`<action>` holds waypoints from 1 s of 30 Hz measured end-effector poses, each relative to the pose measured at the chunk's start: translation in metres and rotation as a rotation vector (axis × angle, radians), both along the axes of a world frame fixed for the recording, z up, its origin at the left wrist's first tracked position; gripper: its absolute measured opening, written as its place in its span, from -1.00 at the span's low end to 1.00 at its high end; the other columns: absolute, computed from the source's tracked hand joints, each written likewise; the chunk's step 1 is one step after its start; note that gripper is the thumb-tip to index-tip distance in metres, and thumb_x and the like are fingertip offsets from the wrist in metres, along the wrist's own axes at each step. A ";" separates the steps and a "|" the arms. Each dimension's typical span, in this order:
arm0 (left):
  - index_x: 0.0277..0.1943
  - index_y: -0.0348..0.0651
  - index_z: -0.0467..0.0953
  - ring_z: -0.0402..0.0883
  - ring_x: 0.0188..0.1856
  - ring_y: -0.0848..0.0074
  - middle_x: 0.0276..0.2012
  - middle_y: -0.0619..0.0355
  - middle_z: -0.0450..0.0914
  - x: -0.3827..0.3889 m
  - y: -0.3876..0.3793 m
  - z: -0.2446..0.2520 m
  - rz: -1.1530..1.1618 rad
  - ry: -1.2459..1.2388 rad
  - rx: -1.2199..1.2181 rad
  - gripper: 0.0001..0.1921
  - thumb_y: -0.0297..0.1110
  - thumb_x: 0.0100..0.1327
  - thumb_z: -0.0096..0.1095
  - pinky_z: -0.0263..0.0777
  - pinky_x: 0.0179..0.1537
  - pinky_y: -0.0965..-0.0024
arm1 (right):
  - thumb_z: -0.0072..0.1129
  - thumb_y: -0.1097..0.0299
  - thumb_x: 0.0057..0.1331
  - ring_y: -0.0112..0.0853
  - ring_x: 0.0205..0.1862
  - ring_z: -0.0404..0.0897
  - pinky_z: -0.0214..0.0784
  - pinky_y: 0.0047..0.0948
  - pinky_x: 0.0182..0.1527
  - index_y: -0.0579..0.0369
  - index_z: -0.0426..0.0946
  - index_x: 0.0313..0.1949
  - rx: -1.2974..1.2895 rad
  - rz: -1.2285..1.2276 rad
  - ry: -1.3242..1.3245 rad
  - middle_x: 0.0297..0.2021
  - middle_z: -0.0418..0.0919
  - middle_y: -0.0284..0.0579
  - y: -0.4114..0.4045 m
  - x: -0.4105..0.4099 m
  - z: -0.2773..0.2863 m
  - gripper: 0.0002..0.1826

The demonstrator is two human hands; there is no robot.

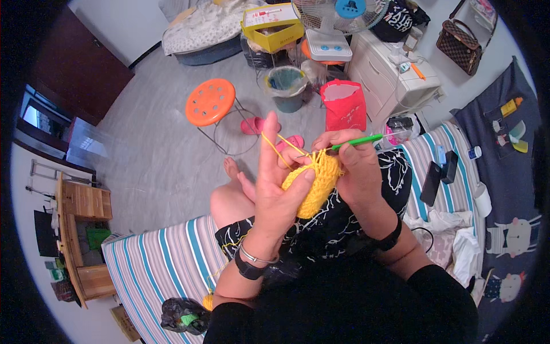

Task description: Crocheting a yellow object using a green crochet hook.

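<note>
My left hand point(277, 189) pinches a yellow crocheted piece point(316, 189) between thumb and fingers, its index finger raised with yellow yarn point(275, 146) looped round it. My right hand point(356, 167) grips the green handle of a crochet hook point(359, 141). The hook's metal shaft passes through several yellow loops at the top edge of the piece, and its tip shows near my left fingers. Yarn trails past my left forearm towards a yellow ball point(208, 302) on the bed, partly hidden by my sleeve.
A striped bed point(163, 258) lies beneath me, with a black plastic bag point(184, 316) at left and a phone point(430, 183) at right. Ahead on the floor stand an orange stool point(210, 102), pink slippers point(253, 125), a bin point(287, 88) and a red bag point(343, 105).
</note>
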State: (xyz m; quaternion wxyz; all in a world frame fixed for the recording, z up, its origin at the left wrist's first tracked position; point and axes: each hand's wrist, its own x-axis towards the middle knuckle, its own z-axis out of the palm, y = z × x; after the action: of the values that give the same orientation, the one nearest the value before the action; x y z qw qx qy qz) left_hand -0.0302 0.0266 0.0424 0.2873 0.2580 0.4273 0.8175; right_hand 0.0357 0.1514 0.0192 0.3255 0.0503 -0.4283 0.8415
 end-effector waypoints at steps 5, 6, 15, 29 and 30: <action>0.45 -0.17 -0.28 0.41 -0.08 0.66 0.05 0.21 0.33 -0.008 -0.006 0.006 -0.034 0.081 -0.023 -0.09 -0.71 0.11 0.08 0.28 0.08 0.51 | 0.06 0.38 0.34 -0.32 -0.13 0.58 0.42 -0.40 -0.06 0.23 0.46 -0.14 0.049 0.035 -0.022 -0.19 0.58 0.01 0.007 0.005 0.012 -0.81; 0.45 -0.18 -0.27 0.43 -0.08 0.65 0.04 0.19 0.34 -0.009 -0.006 0.007 -0.073 0.068 -0.015 -0.09 -0.71 0.10 0.07 0.29 0.08 0.51 | 0.05 0.38 0.35 -0.32 -0.14 0.59 0.44 -0.40 -0.09 0.23 0.46 -0.15 0.083 0.047 -0.025 -0.20 0.58 0.01 0.010 0.005 0.012 -0.82; 0.43 -0.28 -0.23 0.46 -0.12 0.61 -0.23 0.20 0.46 -0.014 -0.012 0.010 -0.096 0.138 0.007 -0.09 -0.68 0.05 0.11 0.26 0.09 0.49 | 0.02 0.38 0.37 -0.31 -0.15 0.62 0.49 -0.48 -0.23 0.24 0.47 -0.20 0.300 0.042 -0.054 -0.23 0.60 0.01 0.017 0.014 0.031 -0.84; 0.40 -0.25 0.00 0.42 -0.27 0.67 -0.35 0.24 0.45 -0.021 -0.021 0.011 -0.237 0.152 0.004 -0.16 -0.65 0.05 0.25 0.29 -0.09 0.57 | 0.02 0.42 0.36 -0.32 -0.24 0.61 0.50 -0.46 -0.36 0.24 0.44 -0.21 0.336 0.043 0.008 -0.30 0.57 -0.01 0.033 0.020 0.039 -0.86; 0.40 -0.24 -0.01 0.42 -0.27 0.67 -0.34 0.23 0.45 -0.020 -0.020 0.012 -0.227 0.188 0.006 -0.16 -0.66 0.05 0.24 0.30 -0.12 0.58 | 0.01 0.42 0.36 -0.32 -0.25 0.61 0.50 -0.46 -0.37 0.25 0.44 -0.21 0.328 0.051 0.023 -0.30 0.57 -0.01 0.032 0.020 0.040 -0.86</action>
State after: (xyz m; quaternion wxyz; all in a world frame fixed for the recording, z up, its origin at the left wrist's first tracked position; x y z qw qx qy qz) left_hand -0.0506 0.0061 0.0547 0.3358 0.3807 0.4181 0.7533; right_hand 0.0554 0.1829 0.0591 0.2962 0.1234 -0.5547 0.7677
